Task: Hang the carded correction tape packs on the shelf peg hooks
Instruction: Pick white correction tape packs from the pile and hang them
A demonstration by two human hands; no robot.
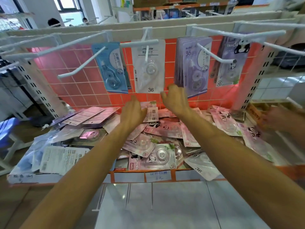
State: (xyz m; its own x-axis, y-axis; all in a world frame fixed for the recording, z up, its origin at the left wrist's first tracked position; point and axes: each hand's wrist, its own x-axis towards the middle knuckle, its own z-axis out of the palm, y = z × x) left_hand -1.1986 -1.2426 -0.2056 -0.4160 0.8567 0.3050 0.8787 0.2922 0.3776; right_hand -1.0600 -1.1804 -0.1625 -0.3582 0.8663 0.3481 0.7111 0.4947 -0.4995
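Note:
Four peg hooks on the red grid panel carry packs: a blue pack (110, 66), a white "36" pack (149, 66), a thick purple stack (191, 66) and a purple panda pack (231, 63). An empty peg hook (79, 68) juts out at the left. Below them, a heap of loose pink panda packs (161, 129) fills the shelf tray. My left hand (132, 111) reaches over the heap and pinches a pink pack (151, 114), whose barcode back faces me. My right hand (175, 98) is raised with straight fingers touching the bottom of the purple stack.
Purple and pale blue packs (66, 129) lie at the tray's left side. Another person's hand (277, 119), blurred, is at the tray's right end. More white hooks (239, 33) stick out from the top rail toward me. An orange tray front (148, 176) bounds the near edge.

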